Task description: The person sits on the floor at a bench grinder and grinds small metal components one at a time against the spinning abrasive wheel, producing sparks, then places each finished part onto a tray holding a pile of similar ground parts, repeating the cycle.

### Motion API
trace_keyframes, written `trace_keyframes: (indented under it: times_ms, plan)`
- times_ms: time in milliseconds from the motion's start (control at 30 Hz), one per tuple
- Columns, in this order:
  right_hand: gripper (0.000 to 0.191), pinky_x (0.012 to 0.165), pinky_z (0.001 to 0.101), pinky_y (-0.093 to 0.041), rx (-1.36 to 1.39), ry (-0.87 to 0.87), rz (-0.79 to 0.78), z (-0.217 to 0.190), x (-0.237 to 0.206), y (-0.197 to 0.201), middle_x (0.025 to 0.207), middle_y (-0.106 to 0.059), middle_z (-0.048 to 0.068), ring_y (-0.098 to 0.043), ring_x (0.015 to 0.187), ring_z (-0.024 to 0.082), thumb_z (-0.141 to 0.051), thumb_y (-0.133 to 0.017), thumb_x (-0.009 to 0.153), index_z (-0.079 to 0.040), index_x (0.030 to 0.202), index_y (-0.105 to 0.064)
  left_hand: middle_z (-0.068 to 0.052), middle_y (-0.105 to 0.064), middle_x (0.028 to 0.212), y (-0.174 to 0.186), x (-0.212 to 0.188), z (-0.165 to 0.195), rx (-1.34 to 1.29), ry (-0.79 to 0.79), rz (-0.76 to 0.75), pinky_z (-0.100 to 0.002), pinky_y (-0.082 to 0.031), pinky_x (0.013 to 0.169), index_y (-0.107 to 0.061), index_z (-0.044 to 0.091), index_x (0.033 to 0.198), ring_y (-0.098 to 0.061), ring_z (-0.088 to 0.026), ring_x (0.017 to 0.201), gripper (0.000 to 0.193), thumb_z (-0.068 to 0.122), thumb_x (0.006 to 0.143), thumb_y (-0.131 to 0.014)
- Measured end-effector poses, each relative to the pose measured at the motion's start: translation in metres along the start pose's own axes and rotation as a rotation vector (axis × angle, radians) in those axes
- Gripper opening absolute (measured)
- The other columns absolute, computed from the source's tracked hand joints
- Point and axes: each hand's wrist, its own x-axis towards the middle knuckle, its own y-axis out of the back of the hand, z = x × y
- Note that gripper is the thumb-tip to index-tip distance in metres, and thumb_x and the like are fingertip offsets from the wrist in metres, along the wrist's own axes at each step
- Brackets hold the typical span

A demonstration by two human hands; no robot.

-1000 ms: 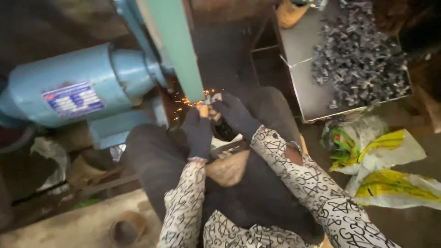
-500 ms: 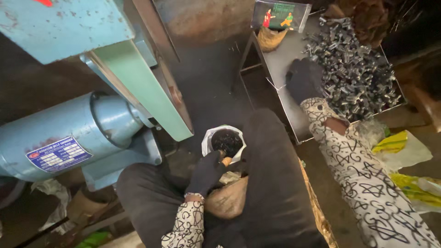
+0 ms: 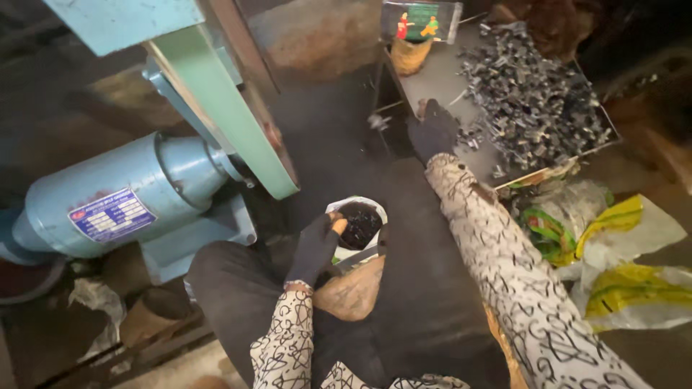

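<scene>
Small metal parts lie in a loose grey heap on the tray-like tabletop, just beyond and to the right of the right hand. Nearest first: left hand, dark glove w/ a worn-through tip, rests on the rim of a white-lined bag full of dark pieces, sitting between the knees. Its fingers curl loosely over the bag edge; can't tell if they pinch anything. Below it a brown sack lies on the lap.

Further out, the right hand, also gloved, lies flat at the near edge of the heap, fingers spread a bit, not closed on a part as far as I can see.

Judgement: to do the pick well, take one part from the loose fringe of the heap, not the tangled middle; close the fingers fully before lifting, since the gloves dull the feel. Keep the sleeve clear of the green belt arm and blue motor to the left of the left hand.

Hard to make out: right fingertips blur into the dark glove and parts; shape of single parts is unclear; bag contents just a black mass. Far tray edge and the packet at its back are partly cut off. Yellow-green bags lie right of the arm.
</scene>
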Motion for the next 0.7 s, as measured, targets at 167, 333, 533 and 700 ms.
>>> trace_keyframes:
  times_ms: [167,333,533,700]
  plan:
    - [0.012,0.076,0.0529,-0.052,-0.217,0.294,-0.116,0.031,0.027,0.025,0.094,-0.064,0.018,-0.065,0.089,0.04,-0.018,-0.068,0.092,-0.008,0.095,-0.062,-0.017,-0.076,0.105,0.008,-0.011,0.001,0.103,0.117,-0.047,-0.041,-0.056,0.085,-0.072,0.006,0.117,-0.075,-0.032,0.099,0.038,0.034,0.092,-0.068]
    - [0.04,0.081,0.0551,-0.05,0.108,-0.056,-0.135,0.031,0.041,0.054,0.101,-0.067,0.02,-0.063,0.093,0.044,-0.025,-0.074,0.081,-0.005,0.114,-0.064,-0.019,-0.075,0.11,0.01,-0.003,0.006,0.152,0.074,-0.049,-0.042,-0.055,0.087,-0.073,0.005,0.116,-0.072,-0.035,0.104,0.038,0.034,0.091,-0.069]
    - [0.029,0.091,0.0528,-0.049,0.056,0.249,-0.297,0.017,0.042,0.023,0.108,-0.067,0.021,-0.061,0.104,0.043,-0.02,-0.066,0.089,-0.013,0.118,-0.067,-0.015,-0.072,0.117,0.0,0.014,0.01,0.162,0.408,-0.243,-0.045,-0.059,0.084,-0.067,0.012,0.126,-0.074,-0.036,0.102,0.043,0.035,0.09,-0.064]
    - [0.037,0.079,0.0566,-0.047,0.018,0.041,-0.057,0.01,0.057,0.01,0.097,-0.065,0.026,-0.06,0.092,0.047,-0.027,-0.067,0.086,0.003,0.108,-0.063,-0.018,-0.074,0.113,-0.01,0.012,-0.008,0.229,0.094,-0.18,-0.041,-0.054,0.087,-0.071,0.006,0.12,-0.07,-0.032,0.105,0.043,0.04,0.095,-0.064]
